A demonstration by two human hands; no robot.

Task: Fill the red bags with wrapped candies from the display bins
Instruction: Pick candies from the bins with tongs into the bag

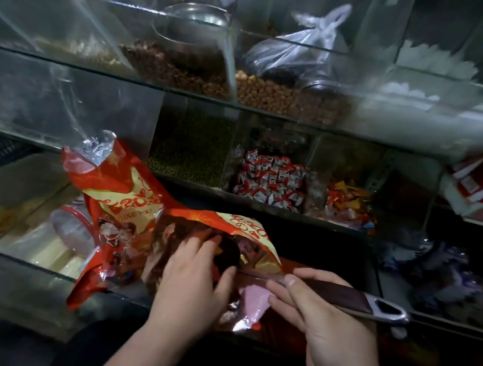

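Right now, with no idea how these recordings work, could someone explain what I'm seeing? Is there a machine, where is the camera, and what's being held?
There is no machine here. A person works with two bare hands, and the single picture comes from a camera worn on the head, looking forward and down. The left hand holds the mouth of a red bag lying in front of the person. The right hand pinches a dark-handled tool, whose working end is hidden inside that bag. A second red bag stands to the left, its top torn open. Behind are glass bins: one with red-and-white wrapped candies, one with orange and yellow candies, and one with small green beans.
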